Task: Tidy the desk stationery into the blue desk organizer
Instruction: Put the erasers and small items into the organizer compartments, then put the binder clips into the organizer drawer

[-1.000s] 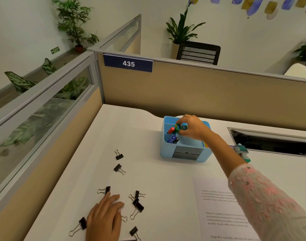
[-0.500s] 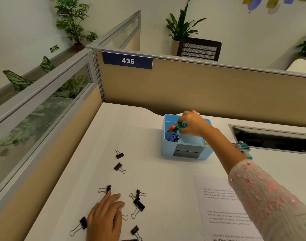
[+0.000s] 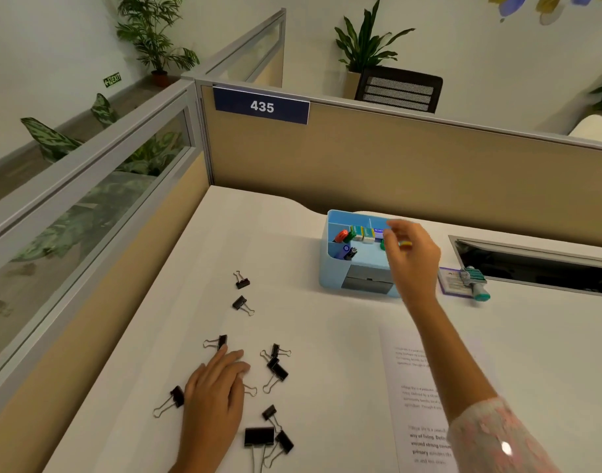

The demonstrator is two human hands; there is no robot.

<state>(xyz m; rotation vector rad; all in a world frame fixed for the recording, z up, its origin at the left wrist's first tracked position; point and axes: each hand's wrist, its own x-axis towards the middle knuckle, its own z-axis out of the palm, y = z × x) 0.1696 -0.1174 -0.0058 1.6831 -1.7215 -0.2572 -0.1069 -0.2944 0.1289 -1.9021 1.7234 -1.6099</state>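
Blue desk organizer [image 3: 330, 264]: centre-right of frame, on white desk [image 3: 327, 322]; markers and small boxes stand in its compartments.
Right hand [image 3: 412, 254]: over organizer's right side, fingers loosely curled; whether it holds anything, cannot tell.
Left hand [image 3: 212, 394]: lower centre-left, flat on desk, fingers straight, among approx. ten black binder clips [image 3: 277, 370].
Printed sheet [image 3: 426, 404]: lower right.
Stamp [image 3: 475, 285]: right of organizer, on a purple-edged card.
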